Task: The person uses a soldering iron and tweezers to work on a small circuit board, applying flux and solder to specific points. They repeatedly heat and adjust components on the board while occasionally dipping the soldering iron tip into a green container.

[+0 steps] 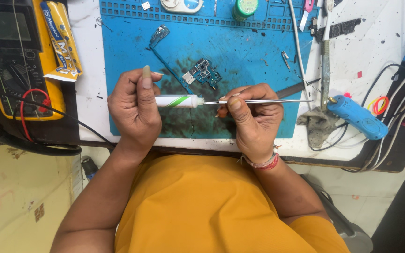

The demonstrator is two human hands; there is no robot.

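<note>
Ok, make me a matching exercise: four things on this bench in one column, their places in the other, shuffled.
Things:
1. white tube
2. thin metal tool
3. yellow multimeter
4. blue glue gun

Places:
A. at the left edge of the bench
B. in the left hand
C. right of the blue mat
D. in the right hand

Pairs: 1-B, 2-D, 3-A, 4-C

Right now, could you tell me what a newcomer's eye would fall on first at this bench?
At centre, the left hand holds a white tube with green stripes, whose nozzle meets a thin metal tool held in the right hand. Beneath them lies a blue work mat with a small circuit board. A yellow multimeter sits far left.
</note>
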